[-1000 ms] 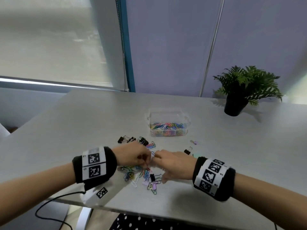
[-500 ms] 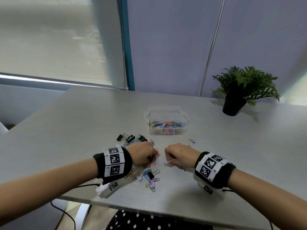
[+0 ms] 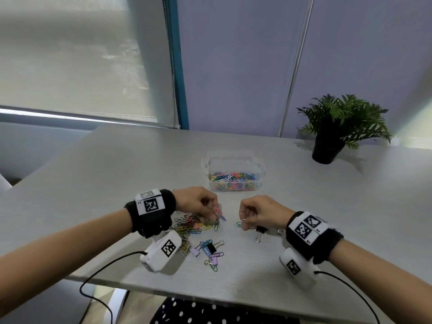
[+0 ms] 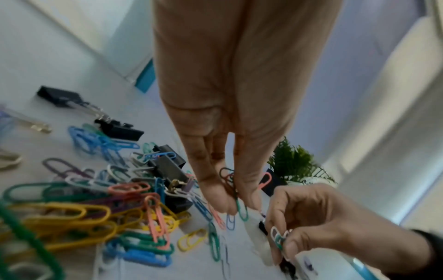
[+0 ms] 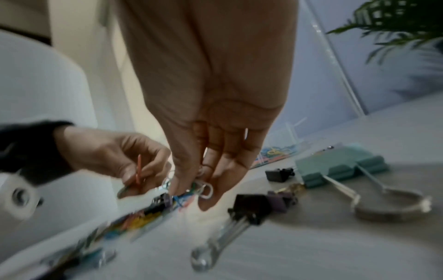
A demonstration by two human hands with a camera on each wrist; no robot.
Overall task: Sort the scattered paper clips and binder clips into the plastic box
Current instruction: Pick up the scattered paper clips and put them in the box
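Note:
The clear plastic box [image 3: 233, 164], part filled with coloured paper clips, stands at mid-table. My left hand [image 3: 205, 206] hovers over a heap of coloured paper clips [image 3: 191, 226] and pinches a few paper clips [image 4: 236, 197] between thumb and fingers. A short way to the right, my right hand [image 3: 254, 216] pinches a small bunch of paper clips [image 3: 240, 222], mostly white and green [image 4: 278, 238]. A black binder clip [image 3: 260, 231] lies just under the right hand. More binder clips, lilac and black [image 3: 208, 250], lie nearer the table's front edge.
A potted green plant [image 3: 339, 127] stands at the back right of the grey table [image 3: 339, 218]. In the right wrist view a teal binder clip [image 5: 340, 166] and small dark ones [image 5: 278, 174] lie to the right. Cables hang off the front edge.
Both hands, which touched over the heap a second ago, have drawn apart, each with clips in its fingers. The head view has shifted closer.

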